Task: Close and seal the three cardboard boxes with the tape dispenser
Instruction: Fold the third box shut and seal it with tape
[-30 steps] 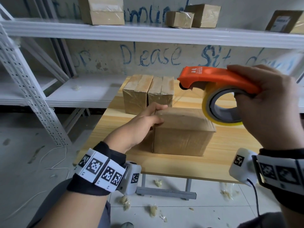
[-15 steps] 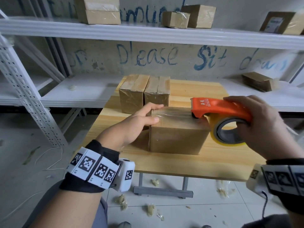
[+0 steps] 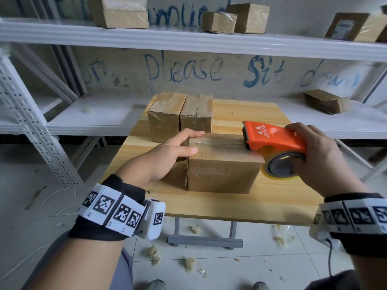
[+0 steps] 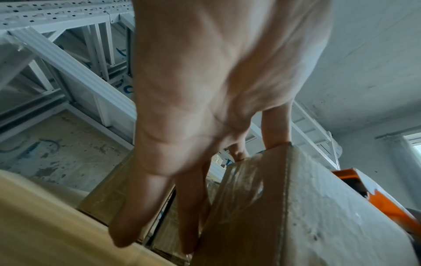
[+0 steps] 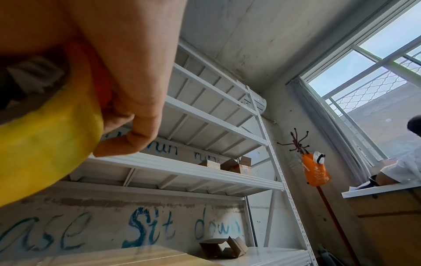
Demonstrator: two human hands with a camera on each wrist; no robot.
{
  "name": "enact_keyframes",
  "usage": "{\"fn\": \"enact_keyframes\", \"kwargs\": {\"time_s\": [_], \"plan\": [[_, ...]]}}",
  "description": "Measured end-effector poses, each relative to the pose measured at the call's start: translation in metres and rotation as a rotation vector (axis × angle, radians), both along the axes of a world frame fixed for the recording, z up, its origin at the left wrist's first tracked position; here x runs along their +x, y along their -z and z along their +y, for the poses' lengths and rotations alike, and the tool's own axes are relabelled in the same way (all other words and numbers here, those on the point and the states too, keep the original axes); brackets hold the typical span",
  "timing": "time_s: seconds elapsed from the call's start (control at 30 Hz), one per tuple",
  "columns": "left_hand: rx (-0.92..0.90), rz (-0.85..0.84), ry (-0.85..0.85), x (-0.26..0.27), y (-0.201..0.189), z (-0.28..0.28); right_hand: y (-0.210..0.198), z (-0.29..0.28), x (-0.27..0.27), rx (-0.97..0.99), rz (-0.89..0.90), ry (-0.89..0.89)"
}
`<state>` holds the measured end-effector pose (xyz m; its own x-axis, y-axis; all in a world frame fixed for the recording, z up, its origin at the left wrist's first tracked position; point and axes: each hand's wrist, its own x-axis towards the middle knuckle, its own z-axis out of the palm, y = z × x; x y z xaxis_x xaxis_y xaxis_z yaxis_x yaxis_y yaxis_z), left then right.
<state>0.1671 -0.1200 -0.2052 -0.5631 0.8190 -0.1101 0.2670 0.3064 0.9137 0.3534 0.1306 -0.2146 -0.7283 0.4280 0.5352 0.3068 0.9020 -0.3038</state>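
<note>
A brown cardboard box (image 3: pixel 222 172) stands closed at the middle of the wooden table (image 3: pixel 211 208). A strip of clear tape (image 3: pixel 219 141) runs along its top. My left hand (image 3: pixel 184 143) braces the box's left end (image 4: pixel 296 216), straight fingers (image 4: pixel 141 207) down its side and thumb (image 4: pixel 276 129) over the top edge. My right hand (image 3: pixel 314 155) grips the orange tape dispenser (image 3: pixel 272 139) at the box's right top edge, its toothed end on the tape. Its yellow tape roll (image 3: pixel 280 168) (image 5: pixel 45 153) hangs beside the right wall. Two taped boxes (image 3: pixel 165 120) (image 3: pixel 196 116) stand side by side behind.
White metal shelving (image 3: pixel 188 42) runs behind and left of the table, with several boxes on the upper shelf (image 3: pixel 121 13). A flattened carton (image 3: pixel 324 101) lies on the lower shelf at right. Crumpled tape scraps (image 3: pixel 152 252) litter the tiled floor under the table.
My right hand brought the dispenser down from above the box and drew it rightward across the top, laying tape, to the right edge. My left hand stayed on the left end.
</note>
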Motion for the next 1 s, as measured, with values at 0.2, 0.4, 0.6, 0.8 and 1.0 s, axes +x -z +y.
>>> {"fn": "enact_keyframes", "kwargs": {"time_s": [0.2, 0.4, 0.6, 0.8, 1.0], "plan": [[-0.004, 0.022, 0.010, -0.001, 0.001, 0.000, 0.000, -0.001, 0.002, -0.001, -0.003, 0.001], [-0.027, 0.039, 0.003, -0.002, 0.003, 0.002, 0.000, 0.002, 0.007, -0.017, -0.020, 0.047], [-0.020, 0.041, 0.003, -0.004, 0.003, 0.002, 0.003, 0.003, 0.007, -0.019, -0.028, 0.065], [-0.011, 0.081, -0.005, -0.005, 0.006, 0.002, 0.007, 0.018, 0.026, -0.045, -0.102, 0.159], [0.038, 0.374, -0.068, 0.000, 0.018, 0.001, 0.018, 0.024, 0.019, -0.059, -0.150, 0.099]]}}
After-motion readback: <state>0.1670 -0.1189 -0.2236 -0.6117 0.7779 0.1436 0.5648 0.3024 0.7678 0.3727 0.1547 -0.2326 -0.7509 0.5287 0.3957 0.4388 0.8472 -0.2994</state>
